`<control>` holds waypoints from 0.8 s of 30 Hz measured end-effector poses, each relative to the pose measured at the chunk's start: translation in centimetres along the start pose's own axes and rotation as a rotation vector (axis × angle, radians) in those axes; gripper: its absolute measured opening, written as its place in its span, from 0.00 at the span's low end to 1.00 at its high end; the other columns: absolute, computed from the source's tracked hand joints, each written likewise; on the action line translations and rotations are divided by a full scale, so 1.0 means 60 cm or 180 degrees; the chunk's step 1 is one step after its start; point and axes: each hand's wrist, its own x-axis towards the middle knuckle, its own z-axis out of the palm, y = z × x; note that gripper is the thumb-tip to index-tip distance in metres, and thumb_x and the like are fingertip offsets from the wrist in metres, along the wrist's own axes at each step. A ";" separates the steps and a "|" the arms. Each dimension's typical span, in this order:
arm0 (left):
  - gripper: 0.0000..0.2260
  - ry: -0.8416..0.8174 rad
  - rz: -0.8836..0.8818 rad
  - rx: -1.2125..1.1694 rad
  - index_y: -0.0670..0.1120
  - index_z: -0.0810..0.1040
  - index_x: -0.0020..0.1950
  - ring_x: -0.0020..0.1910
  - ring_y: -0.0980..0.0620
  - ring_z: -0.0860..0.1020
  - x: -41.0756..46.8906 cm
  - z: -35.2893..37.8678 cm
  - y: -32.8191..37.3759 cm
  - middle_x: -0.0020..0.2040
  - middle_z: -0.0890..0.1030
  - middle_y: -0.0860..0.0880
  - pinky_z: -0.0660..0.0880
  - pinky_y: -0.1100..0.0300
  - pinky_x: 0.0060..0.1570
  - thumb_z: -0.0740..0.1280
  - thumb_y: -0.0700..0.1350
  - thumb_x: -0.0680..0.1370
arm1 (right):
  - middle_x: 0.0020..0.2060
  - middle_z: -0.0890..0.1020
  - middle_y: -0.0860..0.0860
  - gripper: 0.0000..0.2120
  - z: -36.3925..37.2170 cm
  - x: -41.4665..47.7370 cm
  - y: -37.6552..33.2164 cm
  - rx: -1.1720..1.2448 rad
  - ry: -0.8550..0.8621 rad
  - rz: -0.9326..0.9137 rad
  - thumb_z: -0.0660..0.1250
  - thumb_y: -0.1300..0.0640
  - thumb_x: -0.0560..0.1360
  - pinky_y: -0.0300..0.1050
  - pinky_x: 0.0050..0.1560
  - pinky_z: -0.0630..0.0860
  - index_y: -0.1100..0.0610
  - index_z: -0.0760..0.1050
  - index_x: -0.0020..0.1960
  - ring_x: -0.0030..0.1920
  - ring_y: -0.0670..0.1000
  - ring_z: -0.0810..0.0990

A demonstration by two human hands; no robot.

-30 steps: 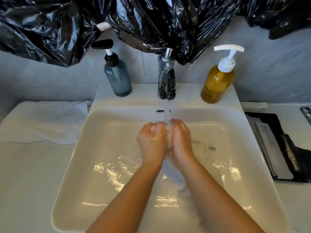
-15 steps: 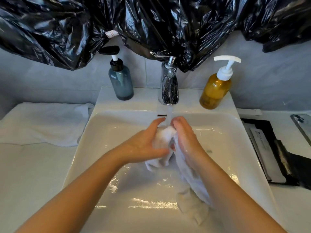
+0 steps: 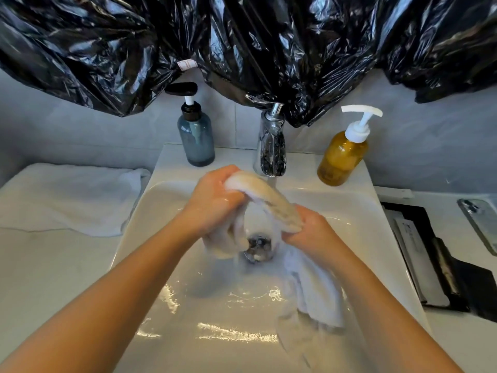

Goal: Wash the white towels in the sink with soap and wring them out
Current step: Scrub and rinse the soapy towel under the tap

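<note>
1. head view looks down on a white sink set in a pale counter.
2. the left hand is curled tight round one end of a wet white towel, held up close to the faucet.
3. the right hand grips the same towel lower and to the right, fingers closed round it, so a twisted stretch runs between the two hands.
4. the rest of the towel hangs into the basin: one fold drops beside the drain, and a longer tail lies along the right side under the right forearm.
5. a thin stream of water falls from the faucet just behind the towel.
6. on the sink's back ledge stand a blue pump bottle left of the faucet and an amber pump bottle right of it.
7. a second white towel lies on the counter left of the sink; a black tray and a phone lie on the right.
8. crumpled black plastic hangs across the wall above.
</note>
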 end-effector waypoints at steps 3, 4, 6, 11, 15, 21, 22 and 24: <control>0.06 -0.0115 -0.0048 0.0521 0.50 0.78 0.42 0.38 0.56 0.76 -0.014 -0.031 -0.016 0.37 0.80 0.50 0.73 0.60 0.38 0.67 0.46 0.66 | 0.35 0.81 0.45 0.15 -0.047 0.012 -0.007 -0.0348 0.0164 -0.0132 0.74 0.66 0.67 0.42 0.41 0.73 0.47 0.76 0.41 0.38 0.46 0.79; 0.03 -0.0309 -0.0100 0.0841 0.52 0.78 0.43 0.39 0.55 0.77 -0.017 -0.038 -0.030 0.38 0.80 0.51 0.72 0.60 0.38 0.68 0.46 0.70 | 0.35 0.80 0.45 0.15 -0.056 0.016 -0.012 -0.0508 0.0178 -0.0135 0.75 0.65 0.67 0.42 0.40 0.72 0.47 0.75 0.40 0.38 0.46 0.78; 0.07 -0.0821 -0.0254 0.1582 0.56 0.75 0.48 0.43 0.55 0.78 -0.025 -0.045 -0.064 0.43 0.80 0.54 0.71 0.62 0.40 0.69 0.45 0.75 | 0.36 0.79 0.46 0.16 -0.061 0.014 -0.027 -0.0397 0.0075 -0.0038 0.77 0.64 0.67 0.43 0.40 0.72 0.49 0.74 0.42 0.39 0.46 0.76; 0.26 -0.1861 -0.0660 0.2025 0.63 0.64 0.69 0.52 0.55 0.77 -0.040 -0.023 -0.113 0.57 0.77 0.57 0.74 0.60 0.51 0.71 0.54 0.74 | 0.43 0.83 0.52 0.30 -0.043 -0.027 -0.051 0.1718 -0.0491 0.0326 0.74 0.71 0.61 0.43 0.39 0.81 0.50 0.76 0.58 0.40 0.50 0.83; 0.30 -0.1681 -0.0366 0.1370 0.58 0.66 0.69 0.53 0.53 0.78 -0.027 0.039 -0.099 0.59 0.78 0.56 0.76 0.55 0.54 0.74 0.55 0.71 | 0.44 0.83 0.57 0.25 -0.019 -0.023 -0.055 0.3074 -0.0205 0.0377 0.70 0.72 0.62 0.44 0.36 0.82 0.55 0.77 0.56 0.39 0.52 0.84; 0.19 -0.0677 -0.1620 -0.3094 0.40 0.77 0.56 0.25 0.52 0.72 -0.036 0.069 -0.085 0.31 0.75 0.46 0.69 0.64 0.26 0.70 0.46 0.68 | 0.36 0.80 0.56 0.15 -0.016 -0.014 -0.052 0.2514 0.0363 0.0376 0.58 0.72 0.73 0.43 0.29 0.74 0.58 0.77 0.51 0.34 0.55 0.79; 0.16 -0.0594 -0.1910 -0.3460 0.40 0.78 0.52 0.23 0.53 0.71 -0.037 0.076 -0.084 0.28 0.74 0.47 0.69 0.64 0.27 0.69 0.50 0.71 | 0.33 0.78 0.55 0.12 -0.006 -0.021 -0.056 0.2243 0.0425 0.0285 0.59 0.70 0.70 0.42 0.28 0.71 0.59 0.76 0.48 0.32 0.54 0.76; 0.23 -0.0537 -0.2231 -0.3687 0.40 0.79 0.48 0.28 0.51 0.77 -0.032 0.089 -0.075 0.31 0.78 0.44 0.73 0.63 0.32 0.61 0.61 0.77 | 0.30 0.74 0.51 0.09 0.019 -0.037 -0.069 0.1809 0.0402 0.0095 0.60 0.64 0.65 0.41 0.28 0.67 0.56 0.75 0.42 0.30 0.50 0.71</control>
